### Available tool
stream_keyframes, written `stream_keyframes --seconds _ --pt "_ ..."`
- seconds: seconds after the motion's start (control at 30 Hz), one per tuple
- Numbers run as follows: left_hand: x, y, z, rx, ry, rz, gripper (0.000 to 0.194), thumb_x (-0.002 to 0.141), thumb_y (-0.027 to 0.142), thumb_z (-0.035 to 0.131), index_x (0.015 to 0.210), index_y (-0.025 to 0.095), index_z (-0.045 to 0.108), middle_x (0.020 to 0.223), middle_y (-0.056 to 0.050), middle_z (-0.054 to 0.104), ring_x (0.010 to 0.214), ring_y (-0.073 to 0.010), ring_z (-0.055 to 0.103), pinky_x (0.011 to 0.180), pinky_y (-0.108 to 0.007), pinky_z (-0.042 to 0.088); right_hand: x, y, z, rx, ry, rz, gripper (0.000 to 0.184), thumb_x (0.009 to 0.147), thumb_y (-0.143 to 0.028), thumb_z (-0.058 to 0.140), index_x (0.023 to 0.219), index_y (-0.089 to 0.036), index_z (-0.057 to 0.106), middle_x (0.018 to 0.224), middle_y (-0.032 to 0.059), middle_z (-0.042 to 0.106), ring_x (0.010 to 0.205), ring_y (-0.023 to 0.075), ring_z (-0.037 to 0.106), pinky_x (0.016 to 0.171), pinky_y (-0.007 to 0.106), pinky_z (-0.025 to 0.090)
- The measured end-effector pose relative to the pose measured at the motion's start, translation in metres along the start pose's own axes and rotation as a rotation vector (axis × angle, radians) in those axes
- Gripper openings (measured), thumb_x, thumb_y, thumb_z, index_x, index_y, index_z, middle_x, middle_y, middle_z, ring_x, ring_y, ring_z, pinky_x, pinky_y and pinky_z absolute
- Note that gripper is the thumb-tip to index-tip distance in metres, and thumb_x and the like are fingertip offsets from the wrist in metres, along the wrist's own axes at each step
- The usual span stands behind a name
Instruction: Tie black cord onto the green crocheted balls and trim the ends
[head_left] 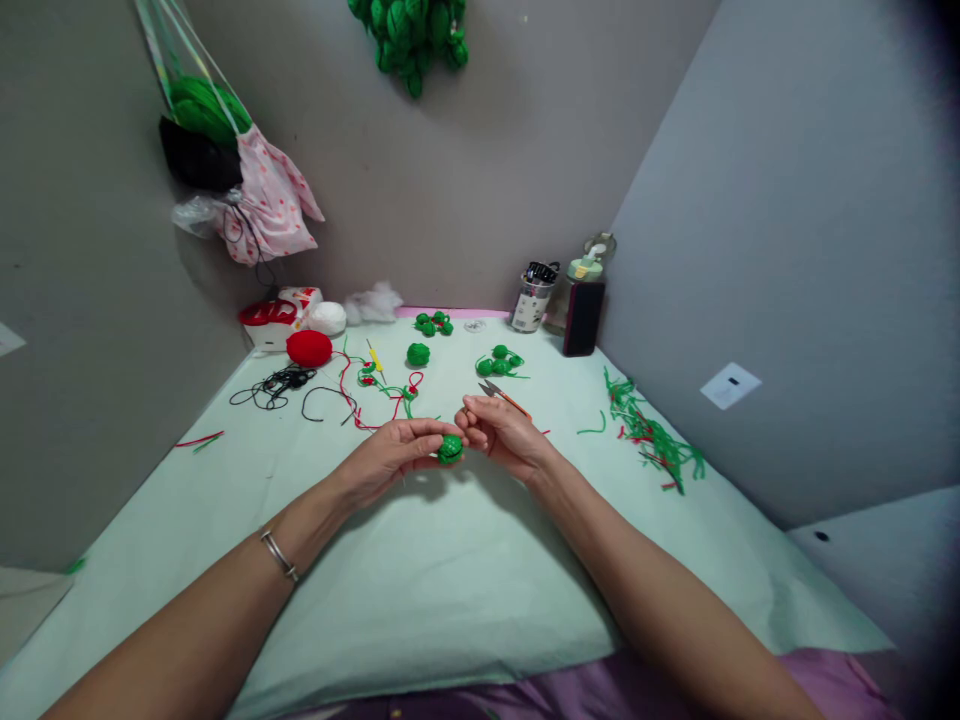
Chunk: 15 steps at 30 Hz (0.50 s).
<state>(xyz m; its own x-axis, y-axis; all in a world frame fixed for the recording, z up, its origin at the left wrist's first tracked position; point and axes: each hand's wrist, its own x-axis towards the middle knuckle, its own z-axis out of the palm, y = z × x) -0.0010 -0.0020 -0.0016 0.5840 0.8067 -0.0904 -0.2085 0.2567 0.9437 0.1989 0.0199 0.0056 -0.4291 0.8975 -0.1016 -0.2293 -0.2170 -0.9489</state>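
1. Ball (pixel 450 449), green: gripped in left hand (pixel 394 455), held above pale cloth (pixel 465 570).
2. Right hand (pixel 510 436): curled closed just beside ball; cannot tell whether pinching anything.
3. Scissors (pixel 492 390): lying on cloth, just beyond right hand.

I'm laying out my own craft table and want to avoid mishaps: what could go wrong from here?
The green ball sits at the fingertips of the left hand, so it might slip and roll. The snips lie just beyond the right hand, blades apart, and could nick it if it strays. The black cord lies in loose loops near the red yarn strand, so the two may tangle.
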Motion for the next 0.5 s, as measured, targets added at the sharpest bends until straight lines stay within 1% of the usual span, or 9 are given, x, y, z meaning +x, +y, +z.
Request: stream_keyframes --seconds 0.07,0.13,0.2,0.27,0.3,0.33,0.4,0.43,0.5 --pt "0.0 0.0 -0.001 0.045 0.062 0.006 0.03 0.082 0.035 0.076 0.106 0.018 0.076 0.106 -0.01 0.076 0.093 -0.0182 0.068 0.091 -0.033 0.05 0.002 -0.004 -0.012 -0.343 0.137 -0.092 0.04 0.089 -0.053 0.057 0.078 -0.015 0.06 0.079 0.0046 0.065 0.056 0.0092 0.048 0.057 0.024 0.04" --pt "-0.001 0.0 -0.003 0.12 0.117 0.034 0.031 0.081 0.035 0.076 0.108 0.019 0.076 0.112 -0.01 0.075 0.095 -0.019 0.067 0.091 -0.033 0.05 0.003 -0.007 -0.027 -0.73 0.327 -0.172 0.034 0.095 -0.046 0.048 0.089 -0.016 0.063 0.091 0.0081 0.067 0.071 0.0145 0.056 0.067 0.028 0.044" --pt "-0.002 0.002 -0.003 0.206 0.165 0.072 0.032 0.08 0.034 0.076 0.11 0.021 0.076 0.12 -0.01 0.072 0.101 -0.0202 0.066 0.091 -0.032 0.049 0.005 -0.007 -0.043 -1.054 0.484 -0.184 0.024 0.094 -0.036 0.053 0.1 -0.017 0.064 0.104 0.0108 0.065 0.093 0.0211 0.058 0.078 0.032 0.043" --pt "-0.003 0.004 -0.003 0.273 0.209 0.107 0.033 0.08 0.032 0.076 0.112 0.024 0.076 0.125 -0.009 0.071 0.108 -0.0216 0.064 0.092 -0.032 0.049 0.006 -0.004 -0.054 -1.273 0.547 -0.132 0.024 0.089 -0.028 0.062 0.109 -0.017 0.064 0.115 0.0134 0.061 0.108 0.0267 0.053 0.083 0.034 0.041" --pt "-0.003 0.005 -0.003 0.295 0.23 0.121 0.033 0.08 0.032 0.076 0.112 0.024 0.076 0.126 -0.008 0.07 0.111 -0.0222 0.063 0.093 -0.032 0.049 0.007 -0.002 -0.058 -1.37 0.553 -0.1 0.025 0.087 -0.026 0.064 0.11 -0.017 0.064 0.116 0.0143 0.06 0.111 0.0281 0.052 0.084 0.034 0.04" --pt "-0.004 0.006 -0.003 0.311 0.248 0.136 0.033 0.08 0.031 0.075 0.112 0.025 0.076 0.126 -0.008 0.07 0.113 -0.0227 0.063 0.095 -0.033 0.049 0.008 0.0 -0.061 -1.44 0.549 -0.071 0.022 0.088 -0.025 0.064 0.108 -0.017 0.065 0.115 0.0149 0.061 0.111 0.0288 0.052 0.083 0.034 0.04" --pt "-0.004 0.008 -0.002 0.331 0.273 0.171 0.034 0.079 0.029 0.076 0.113 0.025 0.076 0.124 -0.007 0.071 0.115 -0.0232 0.062 0.098 -0.034 0.048 0.01 0.003 -0.063 -1.46 0.531 -0.049 0.014 0.09 -0.025 0.059 0.098 -0.016 0.068 0.109 0.0163 0.062 0.107 0.0289 0.054 0.081 0.034 0.04" --pt "-0.004 0.009 -0.002 0.34 0.28 0.186 0.034 0.079 0.028 0.076 0.113 0.025 0.076 0.124 -0.007 0.071 0.116 -0.0233 0.062 0.099 -0.035 0.048 0.011 0.004 -0.064 -1.457 0.529 -0.049 0.017 0.093 -0.024 0.055 0.095 -0.015 0.069 0.107 0.0169 0.063 0.105 0.0285 0.055 0.081 0.034 0.039" --pt "-0.003 0.008 -0.003 0.359 0.288 0.208 0.037 0.078 0.028 0.077 0.115 0.025 0.074 0.127 -0.007 0.07 0.118 -0.0236 0.06 0.102 -0.036 0.047 0.013 0.001 -0.064 -1.436 0.536 -0.067 0.026 0.096 -0.022 0.045 0.098 -0.013 0.069 0.106 0.0175 0.063 0.1 0.0276 0.057 0.08 0.034 0.039"
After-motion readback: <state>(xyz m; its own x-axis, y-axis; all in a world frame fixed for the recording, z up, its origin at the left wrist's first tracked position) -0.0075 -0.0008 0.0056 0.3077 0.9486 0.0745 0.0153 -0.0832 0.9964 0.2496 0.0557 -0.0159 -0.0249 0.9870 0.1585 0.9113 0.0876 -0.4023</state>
